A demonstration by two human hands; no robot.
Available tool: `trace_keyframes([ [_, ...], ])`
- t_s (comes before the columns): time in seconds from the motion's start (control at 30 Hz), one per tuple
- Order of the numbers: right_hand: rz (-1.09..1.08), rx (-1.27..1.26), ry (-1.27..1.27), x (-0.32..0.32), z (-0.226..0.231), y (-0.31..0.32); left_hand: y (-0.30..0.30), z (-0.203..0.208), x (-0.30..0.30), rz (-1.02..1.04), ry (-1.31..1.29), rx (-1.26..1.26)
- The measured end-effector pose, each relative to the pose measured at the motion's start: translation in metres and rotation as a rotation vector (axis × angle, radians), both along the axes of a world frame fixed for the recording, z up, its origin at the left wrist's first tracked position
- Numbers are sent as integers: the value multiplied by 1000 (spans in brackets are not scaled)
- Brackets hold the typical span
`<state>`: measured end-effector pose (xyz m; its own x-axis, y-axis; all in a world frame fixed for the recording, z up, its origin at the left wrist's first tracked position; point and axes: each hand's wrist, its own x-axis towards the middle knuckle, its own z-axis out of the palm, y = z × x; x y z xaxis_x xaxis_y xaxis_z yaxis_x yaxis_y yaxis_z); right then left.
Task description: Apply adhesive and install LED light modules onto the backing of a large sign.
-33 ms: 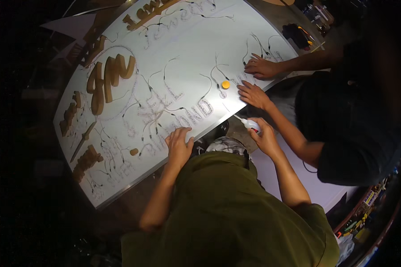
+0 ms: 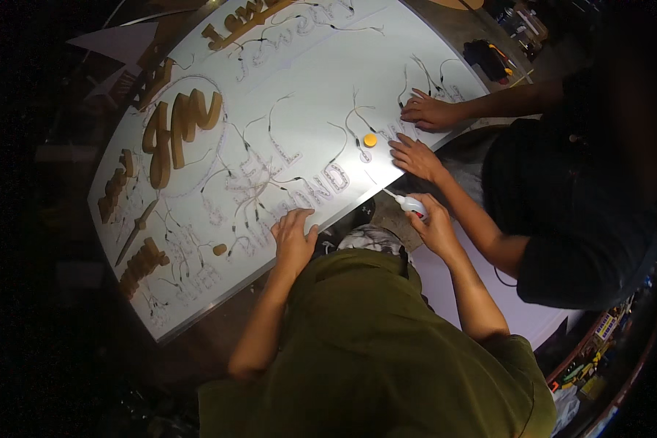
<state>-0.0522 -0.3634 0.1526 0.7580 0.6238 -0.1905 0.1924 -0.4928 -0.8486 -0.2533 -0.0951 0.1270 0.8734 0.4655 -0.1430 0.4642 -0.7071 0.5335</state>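
My left hand [image 2: 293, 239] lies on the near edge of a large white board [image 2: 336, 69], fingers stretched out, holding nothing. Beside its fingertips runs a row of letter shapes [image 2: 303, 197] laid out in small light modules, with thin wires trailing from them. Just off the board's near edge, my right hand [image 2: 438, 230] is wrapped round a white squeeze bottle [image 2: 412, 205]. The bottle's narrow nozzle [image 2: 390, 193] points up and left, its tip close to the edge. A round orange-yellow cap [image 2: 370, 140] sits on the board beyond the bottle.
At the right, a co-worker in dark clothing rests one hand [image 2: 429, 111] and the other [image 2: 416, 155] on the board. Brown raised script letters [image 2: 180, 131] stand at the left. Past the far right corner lies a dark pouch [image 2: 487, 60] with tools. A pale panel [image 2: 452, 288] is below my right arm.
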Motion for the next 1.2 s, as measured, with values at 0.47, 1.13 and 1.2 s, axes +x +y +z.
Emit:
trace_keyframes([
  [0.47,17,-207,-70,24,-19,26,22,-35,53,-152,51,48],
  [1.13,140,-403,-146,68,-40,74,34,-73,85,-306,99,65],
  [1.2,161,-393,-151,72,-42,75,32,-74,90,-287,103,61],
])
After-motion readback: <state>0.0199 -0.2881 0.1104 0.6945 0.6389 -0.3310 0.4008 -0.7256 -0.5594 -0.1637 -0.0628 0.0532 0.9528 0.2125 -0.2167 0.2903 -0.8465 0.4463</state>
